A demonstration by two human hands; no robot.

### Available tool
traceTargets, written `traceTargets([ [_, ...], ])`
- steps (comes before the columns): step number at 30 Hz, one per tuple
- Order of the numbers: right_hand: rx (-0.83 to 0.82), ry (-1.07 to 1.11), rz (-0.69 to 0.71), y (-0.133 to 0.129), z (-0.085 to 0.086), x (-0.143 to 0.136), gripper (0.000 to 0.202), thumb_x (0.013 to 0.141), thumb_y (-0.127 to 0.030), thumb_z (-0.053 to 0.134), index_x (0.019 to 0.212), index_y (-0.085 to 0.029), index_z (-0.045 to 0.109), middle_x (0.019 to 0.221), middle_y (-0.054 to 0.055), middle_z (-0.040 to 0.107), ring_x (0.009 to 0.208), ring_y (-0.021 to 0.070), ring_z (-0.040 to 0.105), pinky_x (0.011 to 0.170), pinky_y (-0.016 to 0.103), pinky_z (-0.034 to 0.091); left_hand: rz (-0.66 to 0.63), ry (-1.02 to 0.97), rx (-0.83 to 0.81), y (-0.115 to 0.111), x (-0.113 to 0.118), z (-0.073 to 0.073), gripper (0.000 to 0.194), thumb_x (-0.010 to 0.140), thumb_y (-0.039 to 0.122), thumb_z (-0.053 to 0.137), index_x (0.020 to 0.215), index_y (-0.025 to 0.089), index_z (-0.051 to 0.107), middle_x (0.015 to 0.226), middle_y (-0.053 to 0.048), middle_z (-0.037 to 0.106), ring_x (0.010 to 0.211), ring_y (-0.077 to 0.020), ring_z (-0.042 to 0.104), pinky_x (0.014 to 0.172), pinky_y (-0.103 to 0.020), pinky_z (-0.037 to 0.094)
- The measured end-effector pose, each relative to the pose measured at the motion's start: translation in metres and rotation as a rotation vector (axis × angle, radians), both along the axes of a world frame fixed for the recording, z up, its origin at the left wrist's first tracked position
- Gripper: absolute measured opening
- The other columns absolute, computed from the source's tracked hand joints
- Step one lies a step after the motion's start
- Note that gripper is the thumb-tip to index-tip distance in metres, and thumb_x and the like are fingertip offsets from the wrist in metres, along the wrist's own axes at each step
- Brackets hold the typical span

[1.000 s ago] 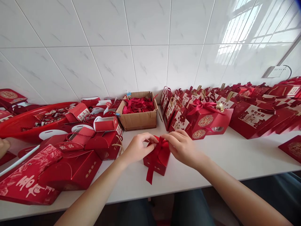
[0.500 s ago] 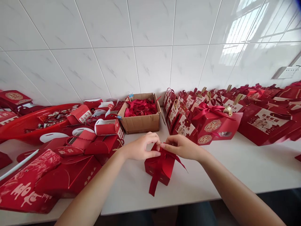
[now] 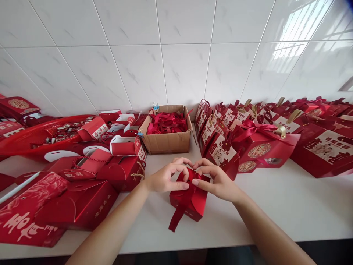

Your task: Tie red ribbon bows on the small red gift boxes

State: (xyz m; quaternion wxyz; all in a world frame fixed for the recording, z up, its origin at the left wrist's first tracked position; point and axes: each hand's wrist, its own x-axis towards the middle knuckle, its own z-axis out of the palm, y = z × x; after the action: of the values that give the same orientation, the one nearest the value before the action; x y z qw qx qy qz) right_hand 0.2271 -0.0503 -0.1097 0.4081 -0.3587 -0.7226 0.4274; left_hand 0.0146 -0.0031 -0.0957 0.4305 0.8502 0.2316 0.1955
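A small red gift box stands on the white table in front of me. A dark red ribbon crosses its top, and one tail hangs down over the front side. From the left, my left hand pinches the ribbon near the middle of the lid with thumb and finger. On the other side my right hand has its thumb and fingers curled on the ribbon at the same spot. The thumbs lie close together there, and the fingers partly hide the ribbon's crossing.
Behind the box is a cardboard box of red ribbons. Red boxes and bags crowd the left, beside a red plastic basket of small wrapped pieces. Rows of red gift bags line the right, against the tiled wall.
Both hands have shifted slightly apart and lower over the lid. The right ribbon tail that stuck out beside the box no longer shows. The view has tilted slightly.
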Motion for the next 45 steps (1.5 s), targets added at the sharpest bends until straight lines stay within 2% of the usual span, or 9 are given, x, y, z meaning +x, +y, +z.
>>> traceTargets([
  [5,-0.026,0.018,-0.059,0.001,-0.004,-0.001,0.021,0.081,-0.035,0.065,0.071,-0.017,0.066,0.102,0.006,0.050,0.100,0.0181,0.053,0.092,0.030,0.039,0.007,-0.096,-0.135,0.000,0.003,-0.010,0.024,0.077,0.039,0.065,0.073,0.017,0.056,0.125,-0.008,0.046,0.127,-0.0267,0.039,0.107,-0.036,0.030],
  [9,-0.012,0.048,-0.097,0.001,-0.007,-0.004,0.020,0.081,-0.035,0.064,0.073,-0.018,0.068,0.100,0.006,0.051,0.102,0.0183,0.053,0.093,0.031,0.039,0.032,-0.114,-0.169,-0.004,0.005,-0.010,0.021,0.079,0.037,0.062,0.076,0.017,0.057,0.131,-0.009,0.043,0.126,-0.0269,0.042,0.106,-0.037,0.031],
  [20,-0.056,0.078,0.006,-0.004,-0.006,-0.007,0.029,0.084,-0.031,0.063,0.060,-0.017,0.055,0.111,0.009,0.056,0.118,0.0218,0.048,0.097,0.034,0.038,0.070,-0.121,-0.245,-0.008,0.008,-0.009,0.023,0.080,0.036,0.062,0.073,0.018,0.050,0.135,-0.011,0.044,0.136,-0.0295,0.030,0.110,-0.043,0.025],
  [27,-0.028,0.105,0.027,-0.002,-0.008,-0.005,0.023,0.086,-0.029,0.061,0.066,-0.018,0.060,0.111,0.009,0.056,0.118,0.0211,0.048,0.097,0.035,0.039,-0.001,-0.217,-0.342,-0.007,0.007,-0.009,0.025,0.079,0.035,0.064,0.069,0.016,0.051,0.146,-0.011,0.036,0.136,-0.0327,0.032,0.110,-0.046,0.023],
  [33,-0.018,0.094,0.016,-0.002,-0.008,-0.005,0.024,0.086,-0.031,0.061,0.067,-0.017,0.061,0.113,0.010,0.056,0.119,0.0218,0.048,0.098,0.036,0.040,-0.015,-0.238,-0.382,-0.004,0.007,-0.011,0.028,0.081,0.037,0.062,0.067,0.015,0.052,0.147,-0.012,0.035,0.138,-0.0345,0.028,0.111,-0.048,0.021],
  [36,-0.024,0.086,0.011,-0.002,-0.007,-0.006,0.025,0.086,-0.035,0.060,0.069,-0.018,0.064,0.114,0.010,0.056,0.118,0.0227,0.049,0.099,0.038,0.040,-0.022,-0.272,-0.390,-0.003,0.007,-0.014,0.024,0.082,0.036,0.061,0.072,0.016,0.053,0.146,-0.012,0.036,0.136,-0.0325,0.031,0.110,-0.048,0.022],
  [42,-0.036,0.105,0.023,-0.002,-0.007,-0.007,0.027,0.086,-0.037,0.060,0.068,-0.018,0.064,0.114,0.009,0.056,0.120,0.0230,0.049,0.100,0.038,0.040,-0.112,-0.314,-0.399,0.001,0.004,-0.018,0.020,0.070,0.028,0.069,0.083,0.017,0.058,0.145,-0.012,0.036,0.135,-0.0341,0.033,0.109,-0.050,0.024],
  [45,-0.045,0.104,0.027,-0.002,-0.007,-0.007,0.025,0.087,-0.037,0.060,0.071,-0.018,0.066,0.115,0.010,0.055,0.121,0.0227,0.047,0.101,0.037,0.038,-0.091,-0.326,-0.400,0.001,0.004,-0.019,0.017,0.070,0.024,0.068,0.082,0.017,0.059,0.144,-0.011,0.038,0.135,-0.0327,0.033,0.109,-0.049,0.026],
])
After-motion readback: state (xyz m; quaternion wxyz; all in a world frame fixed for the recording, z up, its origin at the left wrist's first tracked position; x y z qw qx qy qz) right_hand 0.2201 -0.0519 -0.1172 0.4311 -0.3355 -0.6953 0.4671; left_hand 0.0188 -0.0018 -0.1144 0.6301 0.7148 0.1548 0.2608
